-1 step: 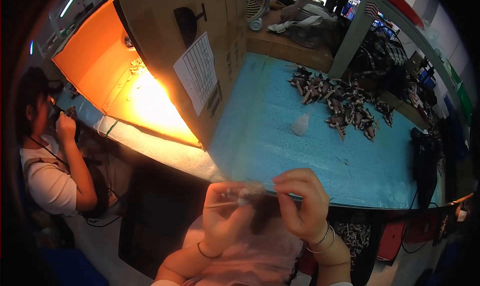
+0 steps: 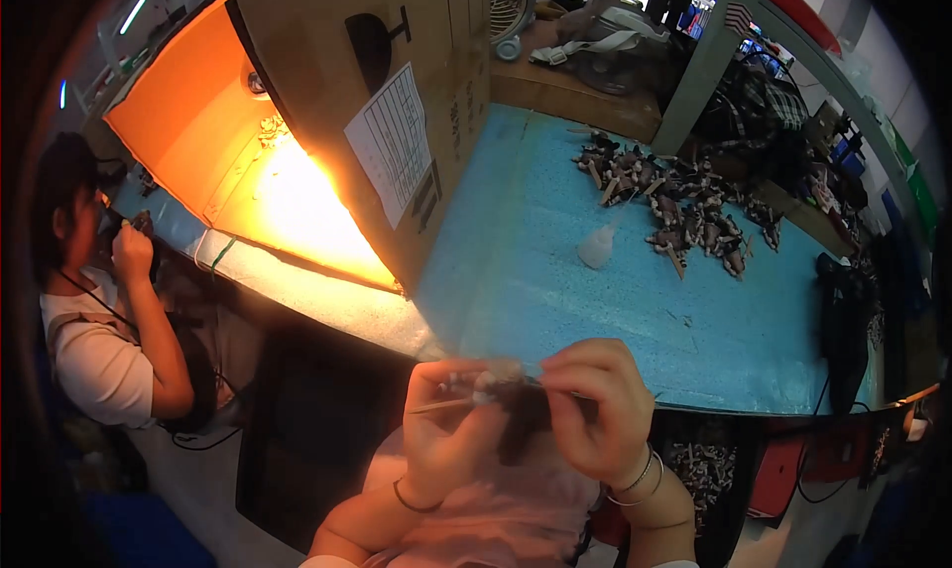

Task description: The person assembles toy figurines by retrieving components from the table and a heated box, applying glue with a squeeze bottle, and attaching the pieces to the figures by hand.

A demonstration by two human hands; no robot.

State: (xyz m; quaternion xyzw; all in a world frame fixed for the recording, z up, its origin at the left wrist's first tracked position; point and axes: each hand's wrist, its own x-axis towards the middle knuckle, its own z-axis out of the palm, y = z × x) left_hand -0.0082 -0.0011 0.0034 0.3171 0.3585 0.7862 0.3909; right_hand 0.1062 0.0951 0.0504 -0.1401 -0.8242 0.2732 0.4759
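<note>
Two hands meet at six o'clock: left hand [image 2: 451,419] pinches a small dark piece [image 2: 516,419] steady; right hand [image 2: 590,409] grips a thin tool [image 2: 436,405] against it; more pieces [image 2: 674,211] lie at two o'clock on the table [image 2: 535,270].

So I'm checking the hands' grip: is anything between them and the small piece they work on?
Nothing visible: the left hand and right hand both pinch the small dark piece directly, above the lap, near the blue table.
</note>
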